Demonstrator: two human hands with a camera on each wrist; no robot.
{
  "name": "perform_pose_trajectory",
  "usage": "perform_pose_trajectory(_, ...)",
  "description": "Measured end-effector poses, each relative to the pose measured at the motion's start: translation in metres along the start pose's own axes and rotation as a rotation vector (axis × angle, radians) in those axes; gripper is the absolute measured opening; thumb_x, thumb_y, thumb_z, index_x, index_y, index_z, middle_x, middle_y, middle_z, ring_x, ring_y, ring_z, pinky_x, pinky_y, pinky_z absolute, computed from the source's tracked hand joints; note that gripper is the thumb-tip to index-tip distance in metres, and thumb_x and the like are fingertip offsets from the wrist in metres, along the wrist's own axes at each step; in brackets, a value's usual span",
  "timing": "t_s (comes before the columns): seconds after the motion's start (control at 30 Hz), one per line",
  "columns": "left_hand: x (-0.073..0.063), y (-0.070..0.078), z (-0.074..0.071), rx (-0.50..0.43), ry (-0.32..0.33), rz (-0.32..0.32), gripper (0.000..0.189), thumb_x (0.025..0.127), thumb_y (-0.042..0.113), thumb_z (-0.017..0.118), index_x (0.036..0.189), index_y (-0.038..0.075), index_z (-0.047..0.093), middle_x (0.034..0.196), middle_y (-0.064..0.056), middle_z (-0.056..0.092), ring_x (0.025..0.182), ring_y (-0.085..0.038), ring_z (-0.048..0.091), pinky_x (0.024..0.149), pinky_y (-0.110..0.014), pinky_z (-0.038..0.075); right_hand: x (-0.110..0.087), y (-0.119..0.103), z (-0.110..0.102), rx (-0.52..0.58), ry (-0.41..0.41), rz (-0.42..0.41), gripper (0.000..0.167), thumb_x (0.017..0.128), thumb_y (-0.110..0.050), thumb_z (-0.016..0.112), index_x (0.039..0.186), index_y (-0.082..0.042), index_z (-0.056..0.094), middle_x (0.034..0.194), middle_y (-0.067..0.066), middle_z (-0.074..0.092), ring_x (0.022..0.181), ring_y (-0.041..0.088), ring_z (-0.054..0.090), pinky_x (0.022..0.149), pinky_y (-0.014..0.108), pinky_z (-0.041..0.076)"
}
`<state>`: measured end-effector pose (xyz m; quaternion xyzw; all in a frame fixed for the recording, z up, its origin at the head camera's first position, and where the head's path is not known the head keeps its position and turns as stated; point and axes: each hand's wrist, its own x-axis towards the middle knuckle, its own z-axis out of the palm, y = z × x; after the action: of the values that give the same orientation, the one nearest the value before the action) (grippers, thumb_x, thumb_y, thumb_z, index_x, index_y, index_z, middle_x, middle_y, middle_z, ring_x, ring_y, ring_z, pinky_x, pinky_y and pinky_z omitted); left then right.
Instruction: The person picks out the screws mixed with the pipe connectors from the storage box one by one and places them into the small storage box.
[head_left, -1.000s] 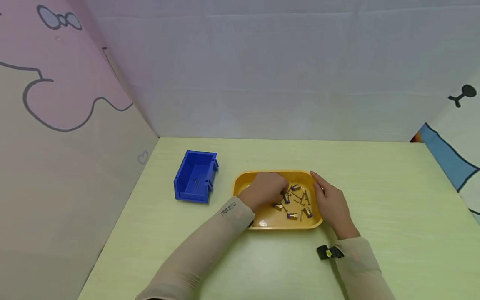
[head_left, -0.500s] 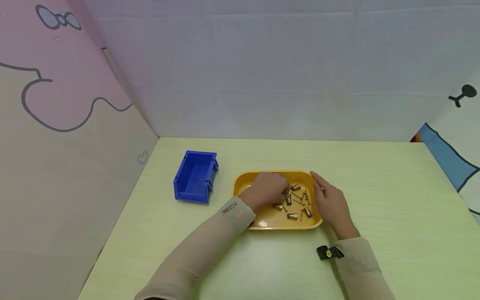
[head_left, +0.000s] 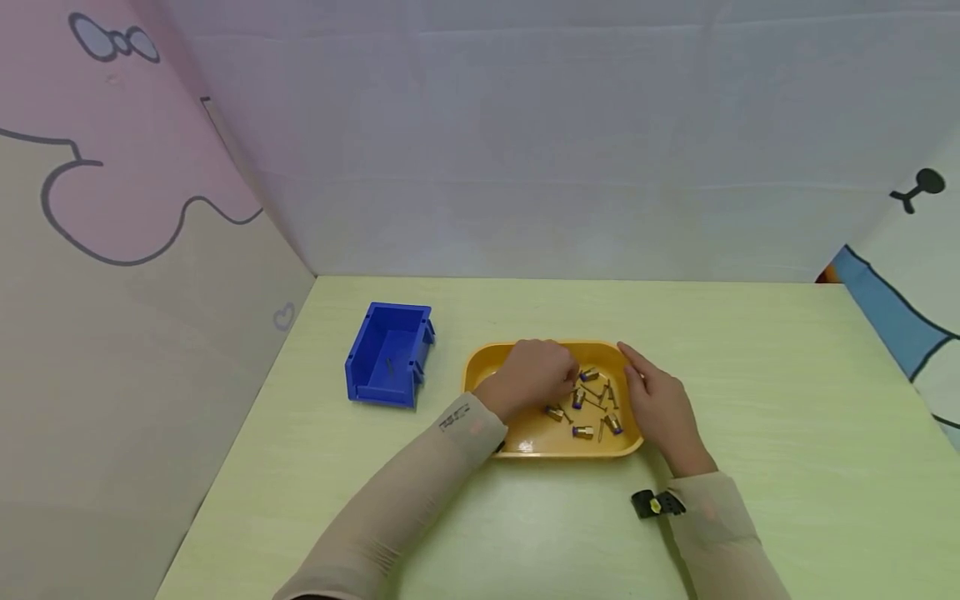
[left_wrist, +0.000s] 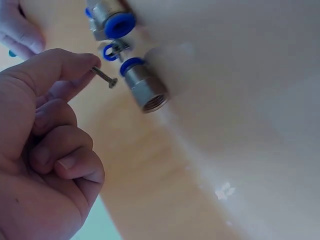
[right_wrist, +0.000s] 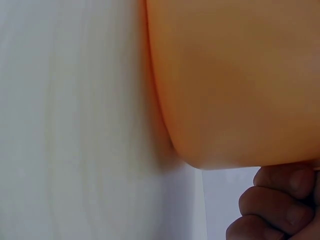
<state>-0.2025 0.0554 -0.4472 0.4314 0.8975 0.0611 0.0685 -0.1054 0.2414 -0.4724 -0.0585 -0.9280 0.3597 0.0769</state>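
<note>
My left hand [head_left: 528, 377] reaches into a yellow tray [head_left: 525, 456]. In the left wrist view its thumb and index finger pinch a small screw [left_wrist: 105, 77], head outward, while the other fingers curl toward the palm. Close to the screw is a metal push-in fitting [left_wrist: 143, 86] with a blue ring; another fitting [left_wrist: 111, 19] lies past it. Several such fittings and screws lie in the tray's right half, among them a fitting [head_left: 582, 432] near the front. My right hand [head_left: 663, 412] holds the tray's right end at the rim; in the right wrist view its curled fingers [right_wrist: 275, 205] touch the tray wall.
Left of the tray stands a blue bin [head_left: 386, 395] with a small screw [head_left: 389, 367] in it. The pale green table [head_left: 757, 375] meets a white cloth wall [head_left: 562, 167] at the back and a printed wall at the left.
The fitting beside my left fingertips has shifted slightly to the right, and the left hand has risen a little. My right hand stays at the tray's end.
</note>
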Motion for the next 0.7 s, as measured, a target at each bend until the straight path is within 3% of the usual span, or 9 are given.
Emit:
perform_pose_trajectory(0.2, -0.005, 0.002, -0.010, -0.011, 0.043, -0.021, 0.018, 0.096, 0.027, 0.063, 0.079, 0.027, 0.071, 0.072, 0.013, 0.061, 0.061, -0.007, 0.052, 0.052, -0.022, 0.040, 0.001, -0.001, 0.002, 0.001, -0.007, 0.001, 0.043, 0.109, -0.027, 0.039, 0.150, -0.017, 0.047, 0.059, 0.004, 0.045, 0.050, 0.018, 0.036, 0.050, 0.031, 0.035)
perform_pose_trajectory(0.37, -0.014, 0.002, -0.032, 0.000, 0.057, -0.063, 0.015, 0.097, 0.032, 0.065, 0.100, 0.029, 0.080, 0.097, 0.014, 0.072, 0.068, -0.005, 0.058, 0.050, -0.020, 0.043, 0.001, -0.002, 0.001, -0.006, -0.004, 0.002, 0.043, 0.109, -0.027, 0.039, 0.150, -0.016, 0.047, 0.060, 0.005, 0.047, 0.051, 0.019, 0.035, 0.052, 0.032, 0.034)
perform_pose_trajectory(0.53, -0.025, -0.008, -0.053, -0.034, 0.140, -0.149, 0.017, 0.097, 0.033, 0.065, 0.105, 0.030, 0.080, 0.105, 0.010, 0.074, 0.056, -0.006, 0.055, 0.044, -0.022, 0.039, 0.001, -0.001, 0.000, -0.010, 0.005, 0.000, 0.043, 0.109, -0.026, 0.040, 0.149, -0.014, 0.048, 0.056, 0.003, 0.042, 0.049, 0.017, 0.034, 0.050, 0.032, 0.033)
perform_pose_trajectory(0.7, -0.034, -0.022, -0.063, -0.075, 0.209, -0.231, 0.017, 0.097, 0.031, 0.064, 0.103, 0.028, 0.080, 0.106, 0.006, 0.074, 0.049, -0.010, 0.048, 0.040, -0.024, 0.034, 0.000, -0.001, -0.001, -0.001, 0.005, 0.001, 0.043, 0.108, -0.025, 0.041, 0.149, -0.014, 0.048, 0.055, 0.003, 0.041, 0.049, 0.017, 0.033, 0.050, 0.031, 0.033)
